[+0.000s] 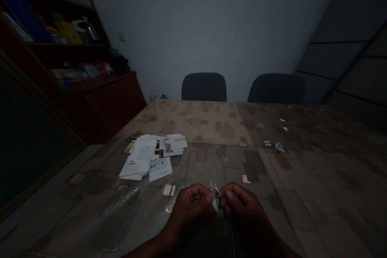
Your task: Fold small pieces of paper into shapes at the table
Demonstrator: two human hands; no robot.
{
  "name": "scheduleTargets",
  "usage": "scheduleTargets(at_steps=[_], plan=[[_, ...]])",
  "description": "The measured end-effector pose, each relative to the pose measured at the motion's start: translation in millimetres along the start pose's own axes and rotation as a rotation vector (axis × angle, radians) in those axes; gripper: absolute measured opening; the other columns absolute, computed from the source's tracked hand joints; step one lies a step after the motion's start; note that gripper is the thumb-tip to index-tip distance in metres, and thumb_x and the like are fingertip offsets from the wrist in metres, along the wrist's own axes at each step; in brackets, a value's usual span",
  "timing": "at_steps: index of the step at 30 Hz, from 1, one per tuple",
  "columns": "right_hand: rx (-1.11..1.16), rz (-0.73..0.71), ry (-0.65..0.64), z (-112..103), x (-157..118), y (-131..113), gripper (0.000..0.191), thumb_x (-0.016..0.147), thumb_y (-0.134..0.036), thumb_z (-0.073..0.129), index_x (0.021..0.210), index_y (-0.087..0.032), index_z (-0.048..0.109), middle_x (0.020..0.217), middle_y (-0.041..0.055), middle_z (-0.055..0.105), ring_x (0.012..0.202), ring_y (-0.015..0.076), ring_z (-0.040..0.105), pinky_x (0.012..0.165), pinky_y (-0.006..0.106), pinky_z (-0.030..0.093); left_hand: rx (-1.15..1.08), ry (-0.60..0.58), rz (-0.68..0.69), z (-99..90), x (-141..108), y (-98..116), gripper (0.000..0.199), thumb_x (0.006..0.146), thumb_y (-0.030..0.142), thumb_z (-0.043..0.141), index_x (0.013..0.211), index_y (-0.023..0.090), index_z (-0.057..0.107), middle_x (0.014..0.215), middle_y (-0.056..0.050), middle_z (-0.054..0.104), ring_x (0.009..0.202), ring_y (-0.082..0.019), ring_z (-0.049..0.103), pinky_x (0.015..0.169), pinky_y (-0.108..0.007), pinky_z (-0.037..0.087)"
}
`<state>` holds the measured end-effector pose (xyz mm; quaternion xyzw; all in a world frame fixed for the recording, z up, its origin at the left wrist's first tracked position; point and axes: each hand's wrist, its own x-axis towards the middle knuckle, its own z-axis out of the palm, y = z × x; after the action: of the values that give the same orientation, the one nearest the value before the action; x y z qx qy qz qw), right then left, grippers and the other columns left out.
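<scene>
Close to the near edge of the table, my left hand [196, 203] and my right hand [238, 201] come together around a small folded piece of paper [215, 190]. It is whitish with coloured print, and its top end sticks up between the fingertips. Thumb and forefinger of the left hand pinch one side of it; the right fingertips grip the other side. The paper's lower part lies in shadow and is hard to make out. Ahead and to the left lies a spread pile of white printed cards [145, 155], some with pictures and handwriting.
A patterned cloth covers the table [208, 125]. On its right half lies a small crumpled scrap [279, 148]. Two dark chairs [204, 87] stand at the far side by the wall. A wooden cabinet [111, 96] with loaded shelves is at the left. The room is dim.
</scene>
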<state>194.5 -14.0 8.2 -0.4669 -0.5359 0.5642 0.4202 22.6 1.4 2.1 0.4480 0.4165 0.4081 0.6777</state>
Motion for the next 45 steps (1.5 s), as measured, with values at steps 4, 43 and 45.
scheduleTargets(at_steps=[4,43,45], plan=[[0.027,-0.027,0.053,2.3,-0.4,5.9,0.037,0.082,-0.053,0.060,0.093,-0.018,0.061,0.075,0.0006,0.058,0.066,0.0156,0.053,0.060,0.025,0.041,0.009,0.009,0.007,0.3,-1.0,1.8,0.046,0.066,0.058,0.077,0.065,0.015,0.059,0.054,0.000,0.060,0.047,-0.010,0.046,0.048,-0.020,0.034],[-0.750,-0.263,0.059,-11.3,4.1,9.2,0.014,0.079,-0.010,0.064,0.070,-0.020,0.058,0.076,-0.0015,0.062,0.080,0.0189,0.054,0.083,0.037,0.031,1.112,-0.145,0.440,-16.2,-11.5,1.8,0.032,0.091,0.024,0.044,0.065,0.017,0.060,0.063,-0.001,0.057,0.058,-0.014,0.049,0.056,-0.025,0.030],[-0.788,-0.278,0.074,-10.9,4.0,13.1,0.015,0.078,-0.010,0.067,0.072,-0.020,0.059,0.077,-0.0017,0.061,0.082,0.0192,0.054,0.084,0.038,0.030,1.180,-0.192,0.514,-20.8,-14.4,2.3,0.029,0.093,0.020,0.042,0.072,0.018,0.062,0.072,-0.002,0.061,0.064,-0.014,0.052,0.058,-0.025,0.033]])
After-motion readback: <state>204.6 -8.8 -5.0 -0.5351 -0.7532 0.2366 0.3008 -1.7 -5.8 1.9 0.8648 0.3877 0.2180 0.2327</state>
